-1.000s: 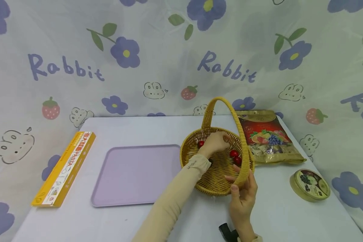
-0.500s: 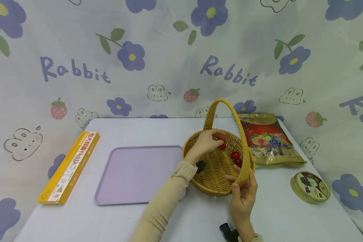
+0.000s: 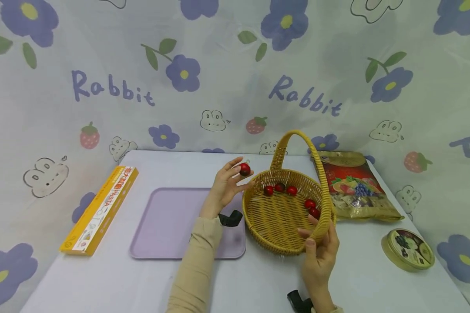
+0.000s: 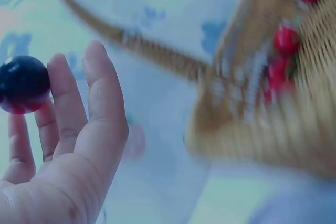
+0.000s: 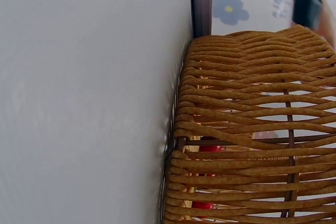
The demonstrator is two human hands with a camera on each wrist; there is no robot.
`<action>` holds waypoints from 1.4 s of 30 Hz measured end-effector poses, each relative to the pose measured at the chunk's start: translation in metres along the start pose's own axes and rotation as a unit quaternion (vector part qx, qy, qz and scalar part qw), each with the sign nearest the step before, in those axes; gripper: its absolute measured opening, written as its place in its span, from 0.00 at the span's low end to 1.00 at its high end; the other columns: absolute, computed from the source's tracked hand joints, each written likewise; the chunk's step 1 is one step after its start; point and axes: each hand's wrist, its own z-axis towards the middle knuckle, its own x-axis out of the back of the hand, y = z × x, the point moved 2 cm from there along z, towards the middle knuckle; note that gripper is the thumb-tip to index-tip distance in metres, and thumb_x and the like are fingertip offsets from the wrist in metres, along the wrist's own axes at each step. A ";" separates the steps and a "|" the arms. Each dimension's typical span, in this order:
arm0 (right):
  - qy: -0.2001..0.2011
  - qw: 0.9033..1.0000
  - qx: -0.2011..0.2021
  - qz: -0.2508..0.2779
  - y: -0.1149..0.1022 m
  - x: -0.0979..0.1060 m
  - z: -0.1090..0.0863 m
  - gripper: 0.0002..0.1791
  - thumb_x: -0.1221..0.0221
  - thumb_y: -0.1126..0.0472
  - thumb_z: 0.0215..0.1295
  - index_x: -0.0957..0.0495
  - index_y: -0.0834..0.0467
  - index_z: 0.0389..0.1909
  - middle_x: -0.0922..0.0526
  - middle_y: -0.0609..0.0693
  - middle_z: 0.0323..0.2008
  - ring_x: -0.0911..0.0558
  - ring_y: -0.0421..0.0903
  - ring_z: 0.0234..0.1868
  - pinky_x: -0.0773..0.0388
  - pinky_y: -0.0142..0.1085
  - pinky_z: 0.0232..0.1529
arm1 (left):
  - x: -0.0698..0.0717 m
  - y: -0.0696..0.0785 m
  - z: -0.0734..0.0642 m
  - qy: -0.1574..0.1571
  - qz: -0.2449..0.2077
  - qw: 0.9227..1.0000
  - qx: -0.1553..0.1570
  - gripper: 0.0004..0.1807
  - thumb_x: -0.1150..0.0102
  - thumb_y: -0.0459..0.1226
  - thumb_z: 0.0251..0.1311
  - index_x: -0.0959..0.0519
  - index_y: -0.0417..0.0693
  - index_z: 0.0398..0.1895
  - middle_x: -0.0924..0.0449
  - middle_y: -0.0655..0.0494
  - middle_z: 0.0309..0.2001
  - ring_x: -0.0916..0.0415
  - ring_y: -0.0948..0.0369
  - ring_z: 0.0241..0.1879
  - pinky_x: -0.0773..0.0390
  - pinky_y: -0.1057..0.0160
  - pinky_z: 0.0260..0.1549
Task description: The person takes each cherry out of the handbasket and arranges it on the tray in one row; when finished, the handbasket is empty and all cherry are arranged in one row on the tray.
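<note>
Fruit [image 3: 244,169] sits pinched in the left hand's [image 3: 225,188] fingers at ten o'clock of the wicker basket [image 3: 280,222]; the right hand [image 3: 321,256] grips it at five. Its handle [image 3: 325,189] crosses the bag [image 3: 354,187] at two; the sleeve [image 3: 196,269] covers some tray [image 3: 168,226] at nine.

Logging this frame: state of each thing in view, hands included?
left hand: pinches red fruit
right hand: holds basket at rim
red fruit: held clear of basket
basket: handle up, five more fruits inside
tray: flat on table
pasta box: lying flat, looks shut
bag: lying flat, seal unclear
tin: lid on
</note>
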 end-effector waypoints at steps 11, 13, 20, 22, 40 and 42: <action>0.008 1.000 0.001 0.025 0.000 0.003 0.003 0.28 0.55 0.73 0.72 0.51 0.69 0.70 0.25 0.62 0.60 0.16 0.45 0.45 0.20 0.28 0.50 | 0.051 -0.029 -0.011 0.201 0.253 0.945 0.044 0.22 0.44 0.32 0.65 0.29 0.39 0.62 0.22 0.44 0.52 0.21 0.60 0.38 0.15 0.55 0.39; 0.005 1.000 -0.003 0.028 0.000 0.002 0.002 0.28 0.55 0.73 0.72 0.51 0.68 0.70 0.26 0.61 0.60 0.16 0.45 0.46 0.20 0.29 0.51 | 0.052 -0.034 -0.011 0.233 0.316 0.919 0.042 0.21 0.40 0.33 0.61 0.25 0.38 0.58 0.20 0.42 0.51 0.20 0.58 0.37 0.15 0.57 0.33; 0.003 1.000 -0.009 0.022 0.000 0.000 -0.003 0.28 0.55 0.73 0.73 0.52 0.68 0.71 0.25 0.61 0.60 0.16 0.43 0.46 0.20 0.28 0.50 | 0.047 -0.044 -0.005 0.286 0.461 0.840 0.023 0.18 0.33 0.34 0.54 0.19 0.43 0.50 0.15 0.46 0.42 0.17 0.55 0.35 0.21 0.67 0.22; 0.003 1.000 -0.007 0.024 0.000 0.000 -0.003 0.28 0.55 0.73 0.72 0.51 0.68 0.70 0.25 0.61 0.60 0.16 0.44 0.46 0.20 0.28 0.50 | 0.045 -0.046 -0.002 0.289 0.485 0.825 0.017 0.18 0.31 0.34 0.52 0.19 0.44 0.49 0.15 0.47 0.40 0.17 0.55 0.33 0.23 0.67 0.22; 0.004 1.000 -0.007 0.027 0.001 -0.001 -0.001 0.28 0.54 0.71 0.73 0.51 0.68 0.70 0.25 0.62 0.60 0.15 0.45 0.46 0.20 0.28 0.50 | 0.035 -0.032 0.009 0.295 0.486 0.821 -0.054 0.13 0.39 0.35 0.61 0.18 0.44 0.49 0.15 0.46 0.42 0.17 0.50 0.33 0.24 0.67 0.24; 0.002 1.000 -0.008 0.029 0.002 -0.001 -0.001 0.28 0.54 0.71 0.73 0.51 0.68 0.70 0.25 0.62 0.60 0.15 0.45 0.46 0.20 0.28 0.50 | 0.028 -0.024 0.011 0.294 0.475 0.826 -0.075 0.13 0.41 0.35 0.62 0.18 0.45 0.49 0.15 0.47 0.42 0.17 0.51 0.31 0.25 0.69 0.23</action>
